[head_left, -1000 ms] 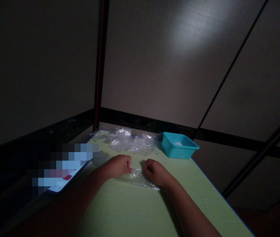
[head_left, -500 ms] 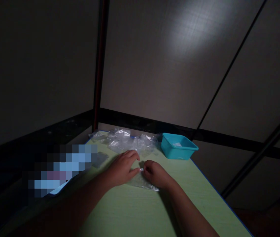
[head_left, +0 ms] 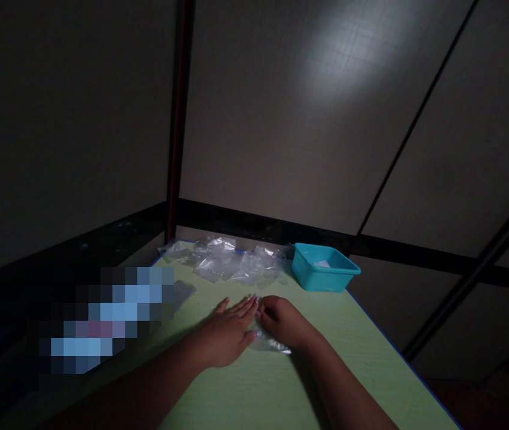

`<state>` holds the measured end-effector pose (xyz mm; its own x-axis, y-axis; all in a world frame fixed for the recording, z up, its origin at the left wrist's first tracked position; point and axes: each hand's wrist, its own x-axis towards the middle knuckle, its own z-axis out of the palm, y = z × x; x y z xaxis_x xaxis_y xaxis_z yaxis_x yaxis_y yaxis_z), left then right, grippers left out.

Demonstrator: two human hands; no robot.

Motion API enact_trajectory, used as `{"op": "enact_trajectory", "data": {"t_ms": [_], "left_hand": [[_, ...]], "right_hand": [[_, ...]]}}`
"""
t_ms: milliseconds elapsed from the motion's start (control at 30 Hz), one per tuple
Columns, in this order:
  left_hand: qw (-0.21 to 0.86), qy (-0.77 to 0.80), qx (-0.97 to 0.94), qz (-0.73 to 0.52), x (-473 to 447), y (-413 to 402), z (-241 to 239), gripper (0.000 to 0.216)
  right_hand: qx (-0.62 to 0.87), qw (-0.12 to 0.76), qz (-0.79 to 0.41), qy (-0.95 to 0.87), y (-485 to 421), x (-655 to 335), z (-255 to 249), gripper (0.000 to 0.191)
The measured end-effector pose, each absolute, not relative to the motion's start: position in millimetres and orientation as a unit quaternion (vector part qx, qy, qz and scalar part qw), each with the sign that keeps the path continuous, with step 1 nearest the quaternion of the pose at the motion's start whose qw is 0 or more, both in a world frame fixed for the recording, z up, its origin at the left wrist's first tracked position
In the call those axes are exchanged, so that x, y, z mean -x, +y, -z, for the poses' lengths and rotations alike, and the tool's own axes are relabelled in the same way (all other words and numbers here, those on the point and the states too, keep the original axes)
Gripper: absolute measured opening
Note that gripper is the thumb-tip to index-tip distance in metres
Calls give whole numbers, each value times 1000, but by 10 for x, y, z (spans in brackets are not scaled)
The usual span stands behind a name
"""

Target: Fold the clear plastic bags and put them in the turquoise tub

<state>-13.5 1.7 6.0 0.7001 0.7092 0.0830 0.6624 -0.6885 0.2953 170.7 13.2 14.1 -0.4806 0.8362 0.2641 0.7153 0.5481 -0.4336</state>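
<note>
A small clear plastic bag (head_left: 267, 343) lies flat on the green table (head_left: 254, 394), mostly covered by my hands. My left hand (head_left: 227, 331) lies on it palm down, its fingers stretched out flat. My right hand (head_left: 284, 322) rests on the bag's right part with its fingers curled in and the fingertips pressed onto the plastic next to my left fingertips. The room is dim, so the bag's contents cannot be made out.
A heap of several clear plastic bags (head_left: 225, 260) lies at the table's far edge. A teal plastic tub (head_left: 324, 269) stands at the far right corner. A blurred bright item (head_left: 106, 316) sits at the left edge. Dark walls and frame bars surround the table.
My left hand went from a closed pinch at the bag's edge to an open palm laid flat over the bag. My right hand stayed nearly in place.
</note>
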Motion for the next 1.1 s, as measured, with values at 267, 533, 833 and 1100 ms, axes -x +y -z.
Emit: {"op": "enact_trajectory", "data": {"t_ms": [267, 533, 833, 1100], "left_hand": [[100, 418, -899, -86, 122, 37, -11, 60], [94, 481, -867, -91, 142, 79, 28, 67], [82, 535, -837, -87, 130, 107, 43, 71], [78, 539, -834, -89, 141, 121, 67, 71]], "right_hand": [[524, 203, -151, -813, 132, -1874, -209, 20], [612, 204, -147, -750, 190, -2123, -295, 36], [712, 228, -149, -647, 240, -2320, -298, 49], [646, 193, -225, -703, 145, -2335, -327, 41]]}}
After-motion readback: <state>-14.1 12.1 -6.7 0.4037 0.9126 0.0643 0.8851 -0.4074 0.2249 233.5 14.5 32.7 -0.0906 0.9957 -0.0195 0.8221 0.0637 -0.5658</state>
